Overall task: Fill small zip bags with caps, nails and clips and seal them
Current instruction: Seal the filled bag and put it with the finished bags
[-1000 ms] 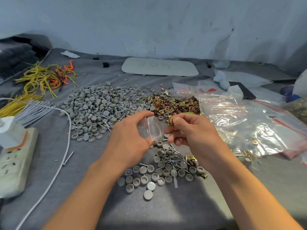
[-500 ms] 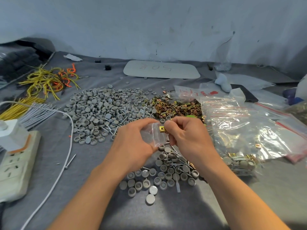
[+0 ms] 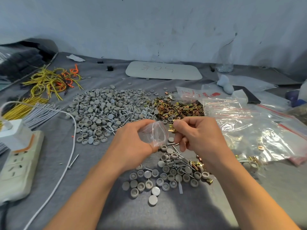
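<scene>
My left hand [image 3: 132, 143] holds a small clear zip bag [image 3: 154, 135] with its mouth turned to the right. My right hand [image 3: 197, 135] pinches a gold metal clip [image 3: 170, 128] right at the bag's mouth. A big heap of grey caps [image 3: 103, 110] lies behind the hands, with silver nails [image 3: 132, 113] along its right side. Beside them sits a pile of gold clips [image 3: 179, 108]. A smaller mixed cluster of caps, nails and clips [image 3: 169, 173] lies under my hands on the grey cloth.
A stack of clear zip bags [image 3: 245, 127] spreads at the right. A power strip [image 3: 18, 165] with a white cable [image 3: 66, 163] lies at the left, near yellow and orange wires [image 3: 49, 80]. A white board [image 3: 164, 70] rests by the wall.
My right hand has brought the gold clip from above the clip pile to the bag's mouth. The left hand has kept hold of the bag.
</scene>
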The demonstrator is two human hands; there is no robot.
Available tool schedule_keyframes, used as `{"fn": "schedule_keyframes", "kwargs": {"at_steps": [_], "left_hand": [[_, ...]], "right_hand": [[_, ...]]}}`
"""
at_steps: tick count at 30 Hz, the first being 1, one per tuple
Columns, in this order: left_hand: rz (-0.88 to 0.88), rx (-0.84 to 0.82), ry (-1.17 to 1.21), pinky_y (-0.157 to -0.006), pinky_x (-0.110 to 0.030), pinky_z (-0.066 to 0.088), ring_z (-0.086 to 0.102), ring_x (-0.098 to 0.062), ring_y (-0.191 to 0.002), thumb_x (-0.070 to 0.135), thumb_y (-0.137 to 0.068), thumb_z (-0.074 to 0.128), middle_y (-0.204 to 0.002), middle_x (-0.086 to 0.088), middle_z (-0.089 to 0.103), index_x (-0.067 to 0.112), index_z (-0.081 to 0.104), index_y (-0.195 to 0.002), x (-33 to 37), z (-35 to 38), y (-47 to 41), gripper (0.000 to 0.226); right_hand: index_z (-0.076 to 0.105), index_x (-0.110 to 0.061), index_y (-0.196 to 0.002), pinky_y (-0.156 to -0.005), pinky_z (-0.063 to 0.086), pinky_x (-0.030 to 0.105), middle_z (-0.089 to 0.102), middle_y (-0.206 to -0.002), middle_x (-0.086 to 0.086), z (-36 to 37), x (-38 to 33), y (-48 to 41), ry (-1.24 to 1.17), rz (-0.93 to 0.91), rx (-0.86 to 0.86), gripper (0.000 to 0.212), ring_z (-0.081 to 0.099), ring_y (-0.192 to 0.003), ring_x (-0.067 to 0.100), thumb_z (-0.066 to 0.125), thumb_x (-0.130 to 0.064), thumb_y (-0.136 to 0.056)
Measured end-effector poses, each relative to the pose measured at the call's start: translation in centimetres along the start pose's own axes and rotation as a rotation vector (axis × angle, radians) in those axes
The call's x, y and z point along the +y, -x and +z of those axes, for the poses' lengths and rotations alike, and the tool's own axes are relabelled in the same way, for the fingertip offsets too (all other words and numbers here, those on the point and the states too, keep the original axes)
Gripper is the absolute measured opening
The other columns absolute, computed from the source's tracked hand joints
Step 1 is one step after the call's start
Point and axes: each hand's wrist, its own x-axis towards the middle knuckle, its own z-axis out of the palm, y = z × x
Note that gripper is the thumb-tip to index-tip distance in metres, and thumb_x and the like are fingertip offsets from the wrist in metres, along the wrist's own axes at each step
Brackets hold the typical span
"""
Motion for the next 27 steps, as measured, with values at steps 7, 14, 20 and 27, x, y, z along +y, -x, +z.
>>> {"fn": "schedule_keyframes", "kwargs": {"at_steps": [7,14,20,27], "left_hand": [[0.033,-0.008,-0.037,-0.066,0.002,0.040,0.056,0.022,-0.092,0.037,-0.069,0.089,-0.094,0.040,0.064,0.061,0.061,-0.098,0.2,-0.1,0.0,0.047],[0.027,-0.012,-0.032,-0.061,-0.007,0.040,0.061,0.017,-0.082,0.040,-0.071,0.084,-0.095,0.041,0.065,0.056,0.065,-0.111,0.4,0.1,0.2,0.046],[-0.033,0.024,0.006,-0.057,-0.024,0.054,0.069,-0.003,-0.085,0.023,-0.078,0.087,-0.096,0.032,0.071,0.053,0.071,-0.108,0.2,0.1,0.3,0.046],[-0.027,0.028,0.020,-0.049,-0.020,0.049,0.065,-0.005,-0.062,0.017,-0.077,0.089,-0.096,0.027,0.073,0.053,0.069,-0.107,0.3,-0.2,0.4,0.051]], "right_hand": [[0.073,0.002,-0.086,-0.055,0.061,0.030,0.076,-0.073,0.019,-0.6,-0.1,0.6,-0.104,0.092,-0.084,0.012,0.075,-0.062,0.031,0.069,-0.004,-0.096],[0.074,0.001,-0.084,-0.059,0.063,0.030,0.077,-0.074,0.017,0.2,-0.1,0.6,-0.039,0.100,-0.150,0.011,0.077,-0.066,0.031,0.069,0.001,-0.095],[0.076,-0.007,-0.082,-0.060,0.063,0.030,0.077,-0.071,0.010,0.1,0.2,0.3,0.068,0.035,-0.086,0.013,0.076,-0.065,0.026,0.071,0.001,-0.091],[0.077,-0.030,-0.074,-0.052,0.049,0.011,0.073,-0.065,-0.017,-2.1,0.7,-0.3,0.557,-0.008,0.017,0.020,0.067,-0.058,-0.001,0.078,-0.013,-0.085]]}}
